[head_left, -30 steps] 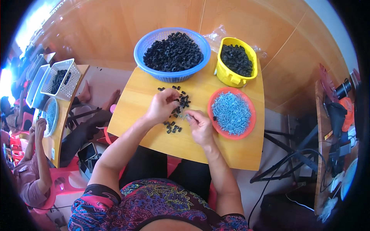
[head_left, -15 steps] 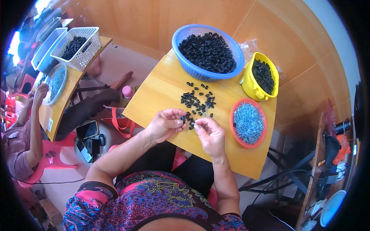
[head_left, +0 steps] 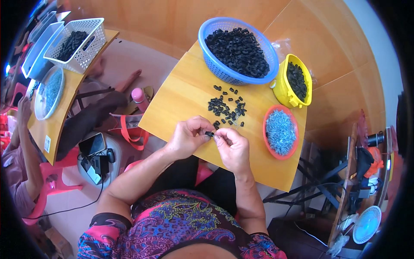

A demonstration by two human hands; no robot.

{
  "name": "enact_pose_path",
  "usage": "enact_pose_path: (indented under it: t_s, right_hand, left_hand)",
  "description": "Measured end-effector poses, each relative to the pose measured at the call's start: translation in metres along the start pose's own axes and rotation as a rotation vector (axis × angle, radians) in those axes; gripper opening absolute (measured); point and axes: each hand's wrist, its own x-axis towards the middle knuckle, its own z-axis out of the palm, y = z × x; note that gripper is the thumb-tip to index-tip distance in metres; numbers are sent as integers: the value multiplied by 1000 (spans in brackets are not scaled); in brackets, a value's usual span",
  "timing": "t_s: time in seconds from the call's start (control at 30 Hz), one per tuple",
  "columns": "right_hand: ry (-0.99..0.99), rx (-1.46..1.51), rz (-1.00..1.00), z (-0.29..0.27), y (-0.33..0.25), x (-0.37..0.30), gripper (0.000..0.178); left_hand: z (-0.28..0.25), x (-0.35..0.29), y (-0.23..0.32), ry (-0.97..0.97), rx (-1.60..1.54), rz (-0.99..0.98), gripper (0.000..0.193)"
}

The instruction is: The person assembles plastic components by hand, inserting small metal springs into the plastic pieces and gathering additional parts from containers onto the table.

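My left hand (head_left: 188, 137) pinches a small black plastic part (head_left: 209, 134) between thumb and fingertips, above the near edge of the yellow wooden table. My right hand (head_left: 233, 149) is closed too, its thumb and forefinger pressed together at the right end of that part. Whatever sits in those right fingertips is too small to make out. Just beyond both hands, loose black parts (head_left: 220, 106) lie scattered on the tabletop (head_left: 181, 95). To the right of my right hand stands a red-orange dish (head_left: 265, 137) heaped with tiny silvery-blue pieces (head_left: 281, 131).
A blue basket (head_left: 224, 77) full of black parts stands at the table's far side, beside a yellow container (head_left: 284, 96) of similar parts. On the left, a person sits at another table (head_left: 64, 112) with a white basket (head_left: 86, 56). A pink bottle (head_left: 139, 96) stands beyond a red-handled bag (head_left: 129, 131).
My fingertips have come closer together, and the black part now sits between both hands. The view has shifted slightly, moving the table's things a little in the picture.
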Motion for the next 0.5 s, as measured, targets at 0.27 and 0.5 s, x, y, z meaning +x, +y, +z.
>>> enact_pose_path:
  t_s: [0.27, 0.5]
  right_hand:
    - [-91, -24, 144, -10, 9, -11, 8]
    - [221, -187, 171, -66, 38, 9, 13]
  left_hand:
    - [9, -8, 2, -115, 269, -89, 17]
    - [-4, 2, -7, 79, -404, -279, 19]
